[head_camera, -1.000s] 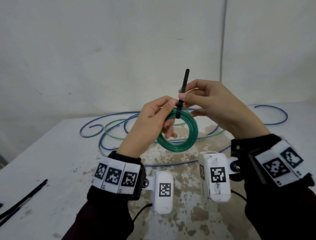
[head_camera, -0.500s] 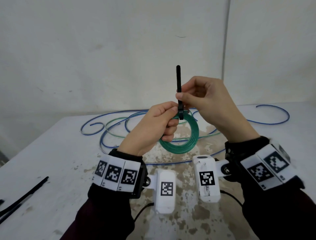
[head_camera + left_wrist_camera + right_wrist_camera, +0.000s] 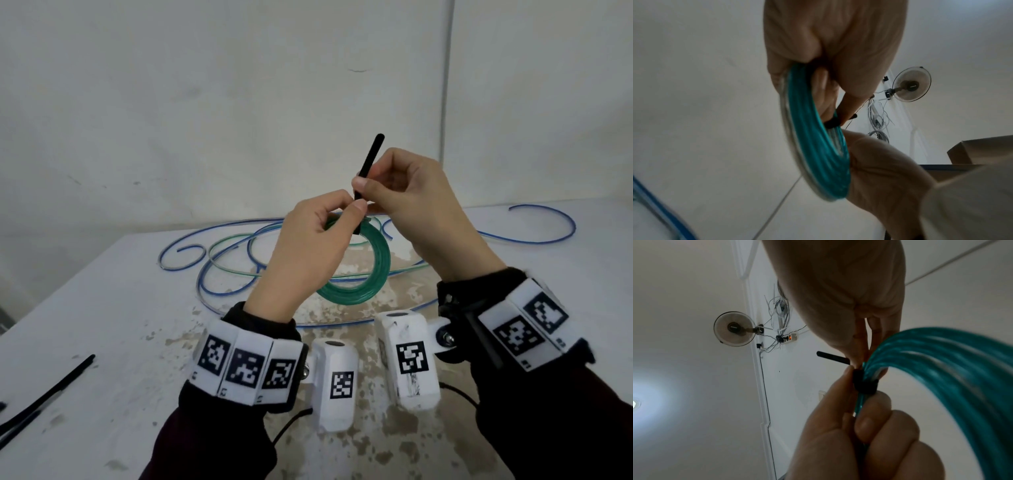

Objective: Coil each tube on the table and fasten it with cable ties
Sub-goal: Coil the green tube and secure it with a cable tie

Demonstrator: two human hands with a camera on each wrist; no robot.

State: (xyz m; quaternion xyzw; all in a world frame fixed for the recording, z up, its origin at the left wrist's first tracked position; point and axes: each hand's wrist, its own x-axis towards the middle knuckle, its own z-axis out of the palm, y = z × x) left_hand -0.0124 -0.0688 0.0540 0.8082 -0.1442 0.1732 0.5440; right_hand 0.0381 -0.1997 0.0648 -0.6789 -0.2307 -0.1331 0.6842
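Since a second ago the black cable tie [image 3: 368, 164] has gone from nearly upright to leaning up and to the right, and both hands have risen a little above the table [image 3: 102, 308] while staying joined at the top of the coil. The left hand [image 3: 308, 253] has its grip closed on the green coiled tube [image 3: 373, 274], thumb and fingers pinching the bundle right where the tie wraps it; the coil hangs below that hand, held clear of the table and roughly on edge. The right hand [image 3: 411, 202] has its grip pressed together on the tie's free tail, thumb and forefinger pinching it just above the coil, with the rest of the tail sticking out beyond the fingers. In the right wrist view the black band [image 3: 865, 384] is closed round the green strands, between the fingertips of both hands. On the table behind the hands lie loose blue tubes [image 3: 548, 236] in wide curves, mixed with a loose green tube [image 3: 233, 240]. More black cable ties [image 3: 51, 390] lie at the table's near left edge. White tracking blocks with printed markers sit on both wrists over dark sleeves.
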